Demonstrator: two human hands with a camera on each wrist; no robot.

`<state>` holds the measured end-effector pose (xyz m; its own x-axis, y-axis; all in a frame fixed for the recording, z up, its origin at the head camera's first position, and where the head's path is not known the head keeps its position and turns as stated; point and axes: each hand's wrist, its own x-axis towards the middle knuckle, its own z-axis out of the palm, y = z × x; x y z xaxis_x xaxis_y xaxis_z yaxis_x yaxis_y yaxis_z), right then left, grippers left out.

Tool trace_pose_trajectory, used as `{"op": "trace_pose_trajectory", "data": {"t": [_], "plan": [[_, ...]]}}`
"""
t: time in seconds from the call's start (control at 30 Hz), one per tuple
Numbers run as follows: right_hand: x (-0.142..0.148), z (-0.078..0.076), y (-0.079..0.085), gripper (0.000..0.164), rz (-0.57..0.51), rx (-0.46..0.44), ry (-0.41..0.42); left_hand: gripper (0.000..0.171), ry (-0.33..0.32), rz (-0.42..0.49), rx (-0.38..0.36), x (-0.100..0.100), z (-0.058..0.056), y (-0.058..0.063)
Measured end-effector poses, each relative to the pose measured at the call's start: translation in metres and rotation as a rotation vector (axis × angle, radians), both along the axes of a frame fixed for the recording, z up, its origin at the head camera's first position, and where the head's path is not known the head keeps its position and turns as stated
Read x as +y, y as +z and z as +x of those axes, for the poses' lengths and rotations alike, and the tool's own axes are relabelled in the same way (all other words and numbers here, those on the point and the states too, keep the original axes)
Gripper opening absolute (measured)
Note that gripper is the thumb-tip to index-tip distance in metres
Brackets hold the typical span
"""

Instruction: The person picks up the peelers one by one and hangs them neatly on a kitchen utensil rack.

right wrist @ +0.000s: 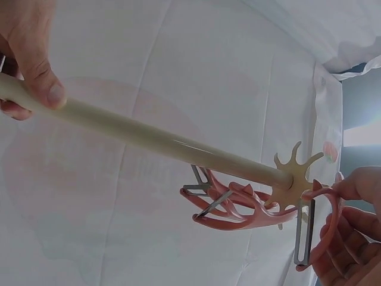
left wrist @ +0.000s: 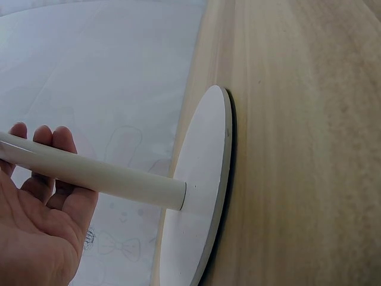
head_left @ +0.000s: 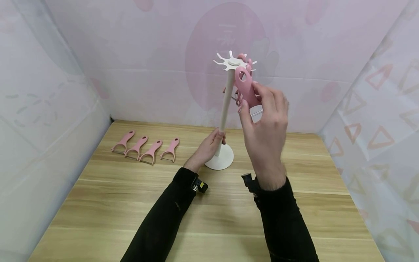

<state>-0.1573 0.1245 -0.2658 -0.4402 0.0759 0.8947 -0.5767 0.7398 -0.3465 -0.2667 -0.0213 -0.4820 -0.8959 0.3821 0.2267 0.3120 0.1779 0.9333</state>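
A white upright stand has a round base [head_left: 220,160], a tall pole [head_left: 226,102] and a star-shaped hook top [head_left: 234,62]. Low on that pole, the left hand [head_left: 207,147] grips it with thumb and fingers; the left wrist view shows fingers [left wrist: 65,140] around the pole. My right hand [head_left: 266,127] pinches a pink Y-shaped peeler [head_left: 247,91] by its forked head, its handle hole up beside the hooks. In the right wrist view, this peeler's metal blade [right wrist: 305,232] faces the camera. Other pink peelers [right wrist: 262,219] hang from the hooks behind it, partly overlapping one another.
Several pink peelers lie in a row on the wooden table [head_left: 98,203], left of the stand; the rightmost peeler [head_left: 171,148] lies slightly apart. Patterned cloth walls [head_left: 157,83] enclose the table at the back and both sides.
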Motion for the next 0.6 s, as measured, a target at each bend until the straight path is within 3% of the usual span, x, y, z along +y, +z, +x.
{"op": "trace_pose_trajectory", "data": {"t": [0.6], "plan": [[-0.004, -0.013, -0.010, 0.039, -0.074, -0.142, 0.021, 0.058, 0.012, -0.017, -0.011, -0.001, 0.001, 0.001]]}}
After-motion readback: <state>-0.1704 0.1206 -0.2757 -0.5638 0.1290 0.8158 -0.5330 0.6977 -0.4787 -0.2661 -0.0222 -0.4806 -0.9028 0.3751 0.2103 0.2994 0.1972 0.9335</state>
